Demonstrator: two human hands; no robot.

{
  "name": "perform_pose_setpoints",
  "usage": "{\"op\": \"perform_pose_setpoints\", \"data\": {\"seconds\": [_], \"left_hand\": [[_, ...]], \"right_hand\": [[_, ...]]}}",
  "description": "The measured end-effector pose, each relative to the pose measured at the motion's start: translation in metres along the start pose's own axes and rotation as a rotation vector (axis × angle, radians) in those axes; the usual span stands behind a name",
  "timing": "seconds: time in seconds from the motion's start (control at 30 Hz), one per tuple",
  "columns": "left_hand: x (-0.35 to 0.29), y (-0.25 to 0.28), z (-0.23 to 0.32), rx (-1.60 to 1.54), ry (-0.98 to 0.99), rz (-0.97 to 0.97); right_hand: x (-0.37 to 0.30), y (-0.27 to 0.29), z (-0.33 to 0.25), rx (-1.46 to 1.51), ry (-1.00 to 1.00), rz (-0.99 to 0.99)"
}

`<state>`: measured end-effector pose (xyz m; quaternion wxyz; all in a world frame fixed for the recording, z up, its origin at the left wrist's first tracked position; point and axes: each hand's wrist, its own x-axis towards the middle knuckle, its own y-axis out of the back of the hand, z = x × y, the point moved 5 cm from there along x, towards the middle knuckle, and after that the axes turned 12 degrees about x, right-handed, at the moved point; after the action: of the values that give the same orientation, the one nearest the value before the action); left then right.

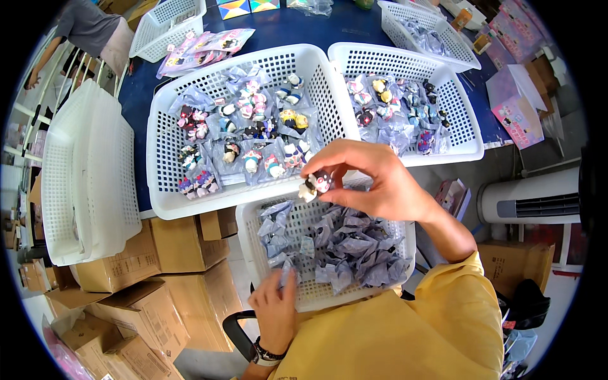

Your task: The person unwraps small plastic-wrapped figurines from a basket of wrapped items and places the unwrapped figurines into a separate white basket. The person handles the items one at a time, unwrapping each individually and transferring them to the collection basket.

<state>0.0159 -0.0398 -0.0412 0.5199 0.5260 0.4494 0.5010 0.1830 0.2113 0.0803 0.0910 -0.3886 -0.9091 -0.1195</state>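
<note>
My right hand (380,180) pinches a small toy figurine (318,182), dark and pink on top with a cream part below, between thumb and fingers. It is held up over the rear edge of the near white basket (247,231). At that basket's left front side, my left hand (275,307) is closed on a small grey plastic bag (287,270); the fingertips partly hide it. Many more crumpled grey bags (361,244) lie in the basket. Behind it, a large white basket (166,161) holds figurines in clear bags (253,104). A second one (465,117) to its right holds similar bagged figurines (415,107).
Stacked white baskets (82,171) stand at the left, above cardboard boxes (196,304). Pink printed packages (206,47) lie on the blue table (285,31). A white fan-like appliance (532,199) stands at the right. Another person (98,28) is at the far left.
</note>
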Motion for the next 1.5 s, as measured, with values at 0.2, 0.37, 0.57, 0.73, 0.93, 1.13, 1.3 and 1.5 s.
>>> {"op": "perform_pose_setpoints", "data": {"seconds": [0.2, 0.37, 0.57, 0.73, 0.93, 1.13, 1.3, 1.5], "left_hand": [[0.0, -0.011, 0.011, -0.054, -0.438, -0.049], [0.007, -0.022, 0.001, -0.044, -0.362, -0.125], [0.011, -0.015, 0.006, -0.14, -0.426, -0.182], [0.013, -0.011, 0.012, -0.222, -0.435, -0.133], [0.018, -0.004, 0.01, -0.291, -0.437, -0.063], [0.032, -0.001, 0.004, -0.329, -0.414, -0.024], [0.048, -0.006, 0.003, -0.355, -0.414, 0.04], [0.057, -0.008, 0.007, -0.362, -0.415, 0.086]], "right_hand": [[0.015, 0.012, 0.005, -0.009, 0.032, 0.067], [0.026, 0.016, 0.001, -0.082, -0.011, 0.086], [0.046, 0.011, -0.001, -0.116, -0.027, 0.04], [0.062, 0.009, 0.0, -0.132, -0.059, 0.01], [0.076, 0.014, 0.015, -0.163, 0.002, -0.04], [0.083, 0.028, 0.027, -0.176, -0.14, 0.04], [0.091, 0.051, 0.037, -0.359, 0.006, 0.066], [0.094, 0.051, 0.045, -0.569, 0.031, -0.018]]}}
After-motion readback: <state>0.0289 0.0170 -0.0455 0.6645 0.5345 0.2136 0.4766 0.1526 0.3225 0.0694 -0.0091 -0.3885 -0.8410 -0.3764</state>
